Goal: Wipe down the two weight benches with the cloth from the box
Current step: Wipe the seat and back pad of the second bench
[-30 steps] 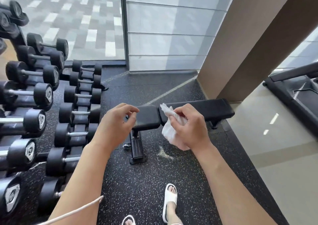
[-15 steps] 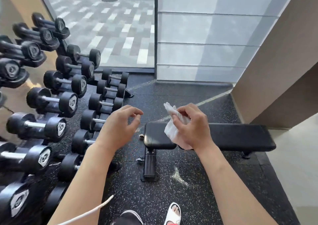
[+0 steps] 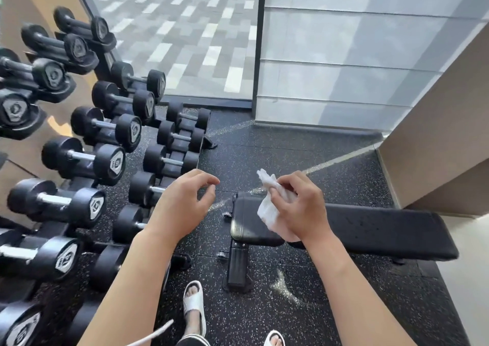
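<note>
Right hand (image 3: 301, 208) grip clamped on crumpled white cloth (image 3: 270, 208), held above weight bench (image 3: 383, 229) head end. Bench below, long axis running rightward. Left hand (image 3: 182, 205) grip apart, loosely curled, empty, beside dumbbell rack (image 3: 111, 144).

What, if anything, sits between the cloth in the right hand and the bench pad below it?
Nothing visible. The right hand grips the white cloth above the seat end of the black bench, whose pad top shows bare. The left hand hovers off to the side over the floor, holding nothing.
</note>
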